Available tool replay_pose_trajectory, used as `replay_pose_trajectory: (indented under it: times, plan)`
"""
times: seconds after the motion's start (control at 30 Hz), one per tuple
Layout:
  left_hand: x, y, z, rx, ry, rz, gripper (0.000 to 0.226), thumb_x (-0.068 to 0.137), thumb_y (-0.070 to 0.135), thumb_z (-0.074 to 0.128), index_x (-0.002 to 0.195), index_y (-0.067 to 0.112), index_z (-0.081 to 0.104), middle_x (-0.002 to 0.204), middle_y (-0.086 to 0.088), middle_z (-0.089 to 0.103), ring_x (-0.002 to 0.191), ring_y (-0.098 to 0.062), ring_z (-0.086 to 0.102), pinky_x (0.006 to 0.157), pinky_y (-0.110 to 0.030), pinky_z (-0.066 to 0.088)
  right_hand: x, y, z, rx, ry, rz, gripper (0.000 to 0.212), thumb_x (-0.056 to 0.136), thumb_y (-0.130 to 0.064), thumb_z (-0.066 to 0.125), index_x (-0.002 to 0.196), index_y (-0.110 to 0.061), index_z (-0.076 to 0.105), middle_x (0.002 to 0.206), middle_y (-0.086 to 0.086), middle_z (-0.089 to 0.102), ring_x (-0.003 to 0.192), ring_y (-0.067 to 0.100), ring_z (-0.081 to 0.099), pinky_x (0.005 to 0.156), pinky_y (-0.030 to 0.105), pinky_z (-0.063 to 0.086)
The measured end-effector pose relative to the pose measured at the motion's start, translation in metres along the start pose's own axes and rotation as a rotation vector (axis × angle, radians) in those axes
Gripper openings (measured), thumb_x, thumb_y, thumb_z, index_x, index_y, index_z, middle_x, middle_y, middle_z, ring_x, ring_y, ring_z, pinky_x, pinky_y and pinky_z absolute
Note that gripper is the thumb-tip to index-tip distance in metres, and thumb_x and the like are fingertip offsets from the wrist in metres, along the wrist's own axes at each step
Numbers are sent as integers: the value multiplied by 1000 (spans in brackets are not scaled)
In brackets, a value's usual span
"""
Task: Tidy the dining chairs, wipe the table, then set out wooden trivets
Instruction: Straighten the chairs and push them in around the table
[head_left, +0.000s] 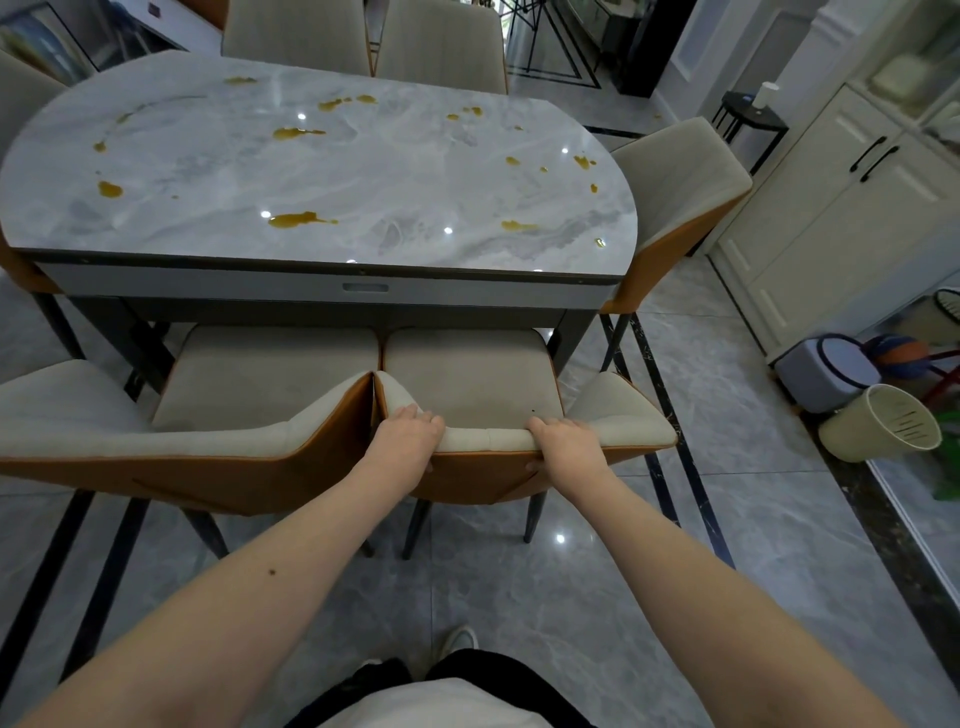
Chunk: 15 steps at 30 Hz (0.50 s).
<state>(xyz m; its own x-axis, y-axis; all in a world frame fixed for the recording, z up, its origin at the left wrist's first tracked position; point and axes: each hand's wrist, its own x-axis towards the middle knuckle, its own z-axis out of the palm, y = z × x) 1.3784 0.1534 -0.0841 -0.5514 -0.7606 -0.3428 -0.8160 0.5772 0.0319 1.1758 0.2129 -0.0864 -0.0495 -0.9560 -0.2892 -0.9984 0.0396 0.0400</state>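
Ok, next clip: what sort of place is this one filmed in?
Most likely a home dining room. A marble-look dining table spattered with yellow spills is ringed by upholstered chairs, both hands grip the nearest chair, and cream cabinets line the right wall.

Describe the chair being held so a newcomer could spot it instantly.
Start at the marble table with yellow spills. Two beige chairs with orange backs stand side by side along its near edge, seats tucked under. The held chair is the right one of that pair: the left hand and right hand both grip the top of its backrest, while the left chair is untouched.
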Motion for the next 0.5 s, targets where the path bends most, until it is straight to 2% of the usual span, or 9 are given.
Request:
replay_pose_trajectory:
  times: [0.13, 0.23, 0.33, 0.4, 0.5]
  plan:
    - [-4, 2, -1, 5, 31, -1, 45, 87, 20, 63, 128, 13, 44, 128, -7, 51, 120, -24, 44, 100, -35, 39, -8, -4, -3, -5, 47, 31, 33, 87, -26, 63, 117, -19, 51, 116, 2, 60, 110, 22, 55, 100, 35, 38]
    - [-7, 8, -5, 45, 54, 63, 39, 89, 25, 60, 124, 13, 45, 122, -7, 55, 113, -23, 50, 95, -34, 42, -22, -9, -8, 32, 82, 89, 36, 89, -25, 61, 122, -19, 50, 123, 2, 58, 116, 22, 52, 104, 35, 36]
    - [-10, 17, -9, 12, 82, 150, 34, 91, 27, 58, 120, 14, 45, 116, -5, 58, 105, -22, 57, 88, -33, 47, -46, -17, -15, 101, 136, 168, 43, 90, -23, 60, 130, -18, 47, 130, 3, 53, 122, 22, 48, 104, 36, 37]
    - [-12, 24, -11, -11, 110, 232, 34, 93, 28, 55, 121, 14, 43, 118, -6, 57, 106, -23, 56, 85, -33, 46, -68, -23, -18, 153, 167, 240, 47, 90, -22, 60, 134, -17, 44, 134, 3, 50, 123, 22, 47, 101, 35, 39]
    - [-18, 43, -14, -39, 184, 381, 46, 92, 27, 56, 132, 12, 39, 126, -6, 52, 112, -21, 52, 90, -33, 46, -108, -26, -11, 211, 189, 371, 49, 92, -21, 57, 139, -17, 41, 137, 3, 47, 123, 22, 48, 99, 33, 40]
